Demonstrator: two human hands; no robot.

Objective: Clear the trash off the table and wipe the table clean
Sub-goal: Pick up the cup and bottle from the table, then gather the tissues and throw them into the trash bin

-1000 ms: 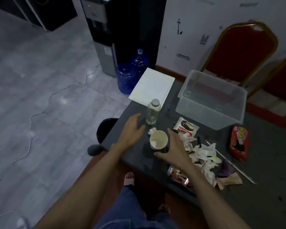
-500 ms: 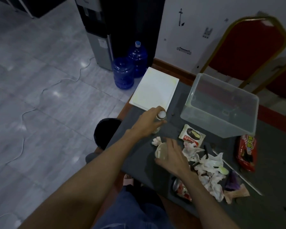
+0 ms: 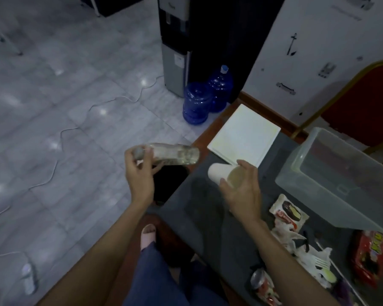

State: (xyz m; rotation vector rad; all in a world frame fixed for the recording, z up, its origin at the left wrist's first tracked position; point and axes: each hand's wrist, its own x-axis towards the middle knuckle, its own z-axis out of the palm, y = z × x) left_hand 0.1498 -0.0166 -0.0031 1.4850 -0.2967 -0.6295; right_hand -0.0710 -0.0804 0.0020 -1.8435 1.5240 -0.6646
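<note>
My left hand (image 3: 139,173) holds a clear plastic bottle (image 3: 175,153) sideways, its cap end in my fingers, out past the table's left edge and above a black bin (image 3: 170,184) on the floor. My right hand (image 3: 241,191) grips a white paper cup (image 3: 219,175), tipped on its side above the dark grey table (image 3: 208,217). More trash lies at the right: a snack wrapper (image 3: 289,214), crumpled white tissues with a plastic fork (image 3: 307,252), a crushed can (image 3: 263,283) and a red packet (image 3: 370,259).
A clear plastic tub (image 3: 336,177) stands on the table's far right, a white board (image 3: 244,134) at its far corner. Two blue water jugs (image 3: 197,102) and a dispenser (image 3: 175,51) stand on the floor behind. A red chair (image 3: 363,102) is at the back right.
My left hand took the bottle off the table and swung it left over the bin, now lying sideways. My right hand closed on the paper cup and lifted it, tipped.
</note>
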